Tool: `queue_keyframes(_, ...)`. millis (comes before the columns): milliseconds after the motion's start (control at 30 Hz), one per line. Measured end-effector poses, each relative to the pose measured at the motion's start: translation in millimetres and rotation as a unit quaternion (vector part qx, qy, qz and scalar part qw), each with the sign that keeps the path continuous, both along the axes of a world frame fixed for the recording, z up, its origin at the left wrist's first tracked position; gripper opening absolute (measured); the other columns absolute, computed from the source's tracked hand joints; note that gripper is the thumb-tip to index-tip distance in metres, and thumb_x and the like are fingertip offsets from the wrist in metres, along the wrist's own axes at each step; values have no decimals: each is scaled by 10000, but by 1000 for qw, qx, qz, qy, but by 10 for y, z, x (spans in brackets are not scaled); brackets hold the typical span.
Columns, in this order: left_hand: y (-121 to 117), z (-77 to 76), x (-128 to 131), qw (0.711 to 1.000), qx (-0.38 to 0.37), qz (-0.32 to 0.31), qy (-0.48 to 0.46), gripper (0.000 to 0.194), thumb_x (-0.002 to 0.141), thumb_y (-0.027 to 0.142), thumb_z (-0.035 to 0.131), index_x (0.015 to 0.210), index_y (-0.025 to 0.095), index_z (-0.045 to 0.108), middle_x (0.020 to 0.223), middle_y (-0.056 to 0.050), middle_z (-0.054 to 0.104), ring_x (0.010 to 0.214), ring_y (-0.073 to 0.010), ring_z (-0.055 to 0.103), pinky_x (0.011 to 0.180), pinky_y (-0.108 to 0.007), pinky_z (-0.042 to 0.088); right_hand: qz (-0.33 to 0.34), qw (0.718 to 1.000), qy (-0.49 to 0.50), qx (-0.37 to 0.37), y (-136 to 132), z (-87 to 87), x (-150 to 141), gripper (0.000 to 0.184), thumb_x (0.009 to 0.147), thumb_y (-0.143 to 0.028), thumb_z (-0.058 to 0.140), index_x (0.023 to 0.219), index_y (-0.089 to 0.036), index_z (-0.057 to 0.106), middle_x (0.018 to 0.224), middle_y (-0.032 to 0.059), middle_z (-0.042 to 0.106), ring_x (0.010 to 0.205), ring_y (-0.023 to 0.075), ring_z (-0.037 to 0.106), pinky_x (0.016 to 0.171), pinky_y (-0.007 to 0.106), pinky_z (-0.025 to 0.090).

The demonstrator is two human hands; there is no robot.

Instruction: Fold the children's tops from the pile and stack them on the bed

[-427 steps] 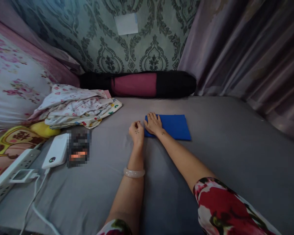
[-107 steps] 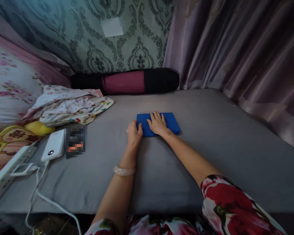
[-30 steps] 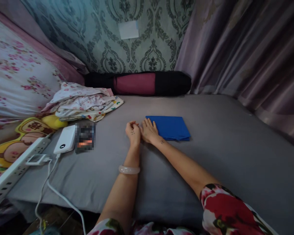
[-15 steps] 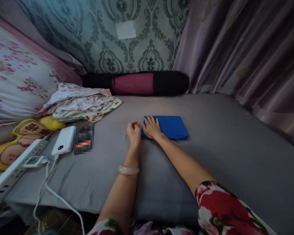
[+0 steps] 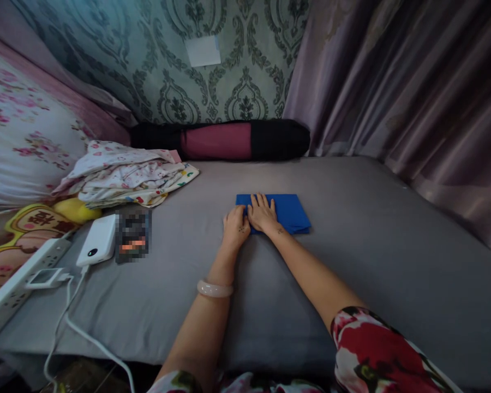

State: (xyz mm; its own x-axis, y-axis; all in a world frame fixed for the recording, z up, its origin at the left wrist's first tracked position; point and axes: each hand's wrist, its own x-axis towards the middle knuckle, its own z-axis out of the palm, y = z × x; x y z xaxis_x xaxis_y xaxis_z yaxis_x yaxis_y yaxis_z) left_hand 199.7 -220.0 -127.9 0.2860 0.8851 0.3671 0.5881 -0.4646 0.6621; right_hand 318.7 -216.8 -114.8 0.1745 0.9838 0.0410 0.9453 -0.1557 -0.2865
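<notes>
A folded blue cloth [image 5: 293, 210] lies flat on the grey bed sheet in front of me. My right hand [image 5: 264, 214] rests palm down on its left half with the fingers spread. Close beside it, my left hand [image 5: 236, 226] is at the cloth's left edge, its fingers curled and closed on that edge. The fingertips of the left hand are partly hidden, and the two hands nearly touch. A pale bangle [image 5: 215, 289] circles my left wrist.
Crumpled printed fabric [image 5: 135, 174] is heaped at the left. Nearer lie a white power bank [image 5: 98, 240], a blurred-out dark item [image 5: 133, 237] and a power strip [image 5: 20, 286] with white cables. A black and maroon bolster [image 5: 216, 141] lies along the wall.
My left hand has moved right, from just beside the blue cloth onto its left edge. The right hand has slid slightly right across the cloth and stays flat.
</notes>
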Motion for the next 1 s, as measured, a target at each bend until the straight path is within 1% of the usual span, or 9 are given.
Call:
queue_keyframes(100,-22,-12,7,1000,-21,4,11,349,829,114,478,1146,225,574,1236,-122,633,1196,-267,556,1051,-476,376,-3,1000,-2,-1,-1,-15,-4,585,991,-364,212,1520,-123,281,1599,112,213,1469,264,160,1174,519,91)
queue_keyframes(367,-26,-2,-16,999,-25,5,21,326,855,126,474,1150,225,569,1240,-122,636,1194,-259,563,1069,-480,357,4,1000,8,-8,-9,36,37,587,987,-352,215,1517,-109,283,1595,130,221,1469,271,164,1172,523,104)
queue_keyframes(500,-37,12,-7,999,-20,6,23,285,890,194,500,1166,218,567,1255,-135,628,1208,-264,557,1078,-486,345,-30,999,-27,24,-37,53,154,582,980,-332,233,1500,-81,312,1575,159,265,1462,285,175,1167,534,85)
queue_keyframes(567,-48,27,2,999,-17,1,33,291,898,256,534,1184,212,565,1291,-148,608,1242,-281,533,1089,-512,320,-41,998,-45,24,-43,28,216,582,978,-334,246,1493,-76,329,1570,166,273,1458,293,182,1165,539,76)
queue_keyframes(700,-74,57,12,998,-19,-13,61,361,892,336,573,1234,223,548,1383,-160,543,1320,-296,460,1115,-549,259,-48,998,-50,-4,-38,-63,278,586,978,-345,238,1499,-91,325,1574,148,273,1464,285,166,1162,550,90)
queue_keyframes(833,-83,69,3,996,-34,-21,74,389,887,341,582,1254,222,543,1412,-170,515,1344,-304,433,1120,-565,239,-50,997,-50,2,-33,-110,278,591,972,-341,235,1501,-93,321,1572,145,279,1465,283,163,1160,556,93)
queue_keyframes(1000,-75,64,-1,996,-32,-19,77,383,878,314,586,1248,224,554,1404,-171,521,1339,-311,438,1113,-573,248,-53,997,-48,-6,-37,-97,264,592,971,-339,231,1504,-94,314,1578,145,263,1470,276,145,1161,555,82)
